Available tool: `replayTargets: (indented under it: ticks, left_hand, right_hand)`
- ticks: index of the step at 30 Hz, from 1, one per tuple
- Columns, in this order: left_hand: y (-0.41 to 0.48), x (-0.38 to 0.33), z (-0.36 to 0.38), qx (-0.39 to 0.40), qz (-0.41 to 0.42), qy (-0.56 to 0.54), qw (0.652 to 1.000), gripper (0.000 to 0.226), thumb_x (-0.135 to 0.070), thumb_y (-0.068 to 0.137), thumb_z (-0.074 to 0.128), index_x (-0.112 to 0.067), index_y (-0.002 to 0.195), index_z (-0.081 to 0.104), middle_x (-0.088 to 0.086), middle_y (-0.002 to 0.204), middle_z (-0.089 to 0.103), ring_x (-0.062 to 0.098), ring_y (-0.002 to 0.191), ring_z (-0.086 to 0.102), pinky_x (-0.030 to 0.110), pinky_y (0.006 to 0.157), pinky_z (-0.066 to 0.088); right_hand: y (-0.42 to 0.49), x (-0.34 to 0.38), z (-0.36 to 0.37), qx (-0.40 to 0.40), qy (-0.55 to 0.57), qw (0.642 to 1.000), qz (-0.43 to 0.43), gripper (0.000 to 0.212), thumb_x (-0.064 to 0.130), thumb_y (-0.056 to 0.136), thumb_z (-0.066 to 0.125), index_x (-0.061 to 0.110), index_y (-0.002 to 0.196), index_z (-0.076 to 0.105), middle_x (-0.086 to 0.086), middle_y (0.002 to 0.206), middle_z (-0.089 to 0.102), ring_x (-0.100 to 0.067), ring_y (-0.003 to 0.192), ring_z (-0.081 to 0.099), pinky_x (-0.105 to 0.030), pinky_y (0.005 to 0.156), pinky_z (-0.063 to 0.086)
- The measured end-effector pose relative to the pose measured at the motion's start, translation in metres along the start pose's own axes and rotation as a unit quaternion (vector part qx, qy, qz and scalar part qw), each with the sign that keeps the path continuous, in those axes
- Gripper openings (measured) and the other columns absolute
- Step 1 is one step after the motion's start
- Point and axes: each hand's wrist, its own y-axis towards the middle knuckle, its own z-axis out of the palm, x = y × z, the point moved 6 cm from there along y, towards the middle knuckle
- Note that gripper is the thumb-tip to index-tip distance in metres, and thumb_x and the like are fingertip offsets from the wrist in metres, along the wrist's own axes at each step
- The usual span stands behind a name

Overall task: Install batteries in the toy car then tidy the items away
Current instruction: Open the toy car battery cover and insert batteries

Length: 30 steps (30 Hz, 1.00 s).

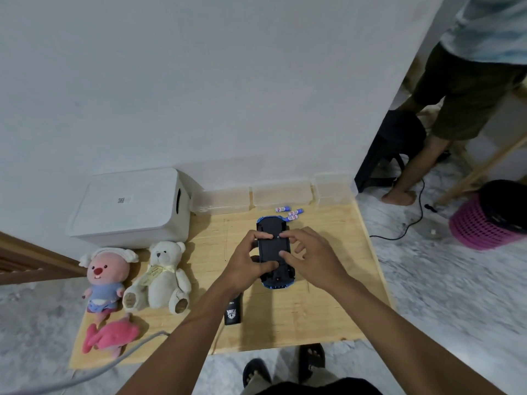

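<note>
Left hand [245,260] clasped the upturned blue plastic toy car [271,246] on the pale wooden table [328,309], right hand [310,258] unclenched, fingertips pressing its underside; beyond its far end lay blue-and-white cylindrical batteries [291,213], nearer the right hand.

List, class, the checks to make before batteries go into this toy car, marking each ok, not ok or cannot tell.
1. The toy car is turned underside up: ok.
2. The left hand grips the toy car: ok.
3. The right hand has fingertips on the underside: ok.
4. The batteries lie on the table just beyond the toy car: ok.
5. The battery cover is off: cannot tell.
</note>
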Motion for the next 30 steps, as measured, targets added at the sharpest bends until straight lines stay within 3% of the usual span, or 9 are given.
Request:
replayTargets:
  ticks: [5,8,10,13,16,20,24,27,30]
  left_hand:
    - [0.000,0.000,0.002,0.004,0.007,0.001,1.000,0.056,0.009,0.082,0.078,-0.024,0.123,0.059,0.007,0.127,0.061,0.015,0.084,0.072,0.030,0.068,0.059]
    - [-0.002,0.002,0.003,0.006,0.021,0.009,1.000,0.064,0.008,0.083,0.078,-0.029,0.131,0.060,0.003,0.131,0.061,0.020,0.106,0.068,0.026,0.076,0.059]
    - [-0.001,0.001,0.003,0.010,0.034,0.018,0.999,0.072,0.009,0.082,0.077,-0.033,0.138,0.058,0.000,0.133,0.062,0.015,0.116,0.064,0.026,0.084,0.058]
    - [0.000,0.001,0.005,0.022,0.028,0.027,0.999,0.079,0.009,0.082,0.077,-0.036,0.143,0.055,-0.004,0.135,0.063,0.011,0.106,0.068,0.026,0.086,0.058]
    - [0.002,0.003,0.009,0.031,0.023,0.027,0.999,0.083,0.011,0.081,0.076,-0.038,0.144,0.054,-0.005,0.136,0.064,0.014,0.101,0.068,0.031,0.087,0.061]
    - [0.004,0.007,0.009,0.021,0.025,0.037,0.999,0.085,0.010,0.078,0.077,-0.042,0.142,0.055,-0.003,0.136,0.063,0.021,0.115,0.066,0.030,0.090,0.059]
    - [0.004,0.015,0.009,0.017,0.030,0.051,0.998,0.082,0.008,0.079,0.079,-0.040,0.142,0.056,-0.003,0.132,0.066,0.018,0.124,0.062,0.025,0.097,0.055]
    - [0.003,0.022,0.008,0.008,0.017,0.049,0.999,0.082,0.007,0.081,0.080,-0.041,0.143,0.055,-0.001,0.133,0.066,0.019,0.125,0.061,0.020,0.094,0.054]
    - [0.004,0.028,0.007,0.002,0.015,0.056,0.998,0.080,0.002,0.083,0.081,-0.048,0.140,0.055,-0.004,0.135,0.065,0.020,0.128,0.060,0.030,0.099,0.056]
  right_hand:
    - [-0.001,-0.001,0.004,-0.019,0.007,0.999,0.032,0.032,0.030,0.086,0.078,0.031,0.116,0.067,0.013,0.105,0.053,0.000,0.082,0.053,-0.010,0.070,0.040]
    - [-0.002,0.002,0.001,-0.016,0.025,0.998,0.051,0.035,0.027,0.082,0.082,0.028,0.114,0.067,0.011,0.110,0.054,0.003,0.086,0.052,-0.002,0.071,0.039]
    - [-0.003,0.006,-0.002,-0.003,0.022,0.999,0.043,0.041,0.027,0.080,0.083,0.031,0.116,0.065,0.012,0.108,0.058,0.002,0.088,0.055,-0.005,0.073,0.041]
    - [-0.004,0.007,-0.003,0.028,0.029,0.998,0.048,0.049,0.023,0.078,0.084,0.033,0.121,0.062,0.012,0.099,0.064,-0.001,0.089,0.060,-0.016,0.077,0.049]
    - [-0.001,0.003,-0.006,0.023,0.028,0.998,0.052,0.050,0.018,0.076,0.085,0.029,0.121,0.065,0.011,0.090,0.065,-0.002,0.082,0.061,-0.019,0.076,0.052]
    - [0.000,0.001,-0.008,0.023,0.061,0.996,0.057,0.048,0.016,0.076,0.085,0.029,0.119,0.069,0.007,0.086,0.068,-0.004,0.076,0.064,-0.021,0.077,0.057]
    - [0.002,-0.015,-0.021,0.010,0.166,0.980,0.111,0.034,0.014,0.084,0.079,0.032,0.112,0.075,0.002,0.083,0.077,-0.008,0.085,0.074,-0.024,0.084,0.057]
    - [-0.004,-0.048,-0.039,0.011,0.225,0.957,0.182,0.029,0.014,0.091,0.073,0.035,0.111,0.075,0.003,0.095,0.078,-0.011,0.093,0.072,-0.031,0.083,0.059]
    - [-0.020,-0.104,-0.046,-0.003,0.209,0.935,0.287,0.025,0.013,0.092,0.070,0.032,0.106,0.075,-0.008,0.098,0.076,-0.019,0.090,0.070,-0.033,0.077,0.056]
